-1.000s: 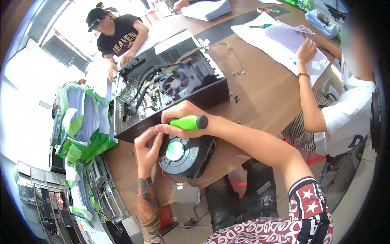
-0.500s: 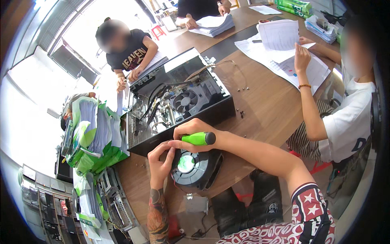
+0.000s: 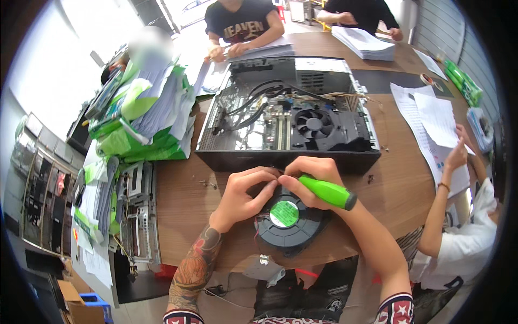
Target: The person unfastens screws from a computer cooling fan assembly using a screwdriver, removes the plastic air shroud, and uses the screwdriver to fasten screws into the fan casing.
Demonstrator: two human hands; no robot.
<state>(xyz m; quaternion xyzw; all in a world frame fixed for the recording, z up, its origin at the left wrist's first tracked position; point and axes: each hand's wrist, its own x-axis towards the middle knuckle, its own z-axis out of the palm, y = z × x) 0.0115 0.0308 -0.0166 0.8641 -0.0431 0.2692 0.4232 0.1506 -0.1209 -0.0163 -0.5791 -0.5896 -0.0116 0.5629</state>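
A round black blower fan (image 3: 295, 234) with a green-and-silver centre label lies flat on the table before me. My right hand (image 3: 312, 179) grips a screwdriver (image 3: 330, 193) by its green, black-ended handle, which slants down to the right. The driver's tip is hidden behind my fingers at the fan's far edge. There my left hand (image 3: 249, 190) is closed, thumb and fingertips pinched together against the right fingertips. What the left fingers hold is too small to make out. Just beyond both hands stands an open black computer case (image 3: 286, 157), showing a cooling fan (image 3: 313, 124) and cables inside.
Loose screws (image 3: 208, 184) lie left of my hands, more (image 3: 370, 179) to the right. Green-wrapped paper stacks (image 3: 162, 116) and metal drive frames (image 3: 139, 216) crowd the left. A small grey part (image 3: 264, 268) sits at the near edge. Several people handle papers around the table (image 3: 396, 129).
The view has turned, so the computer case sits more level and further right. The screwdriver handle now tilts downward to the right. Both hands stay together at the blower fan's far edge.
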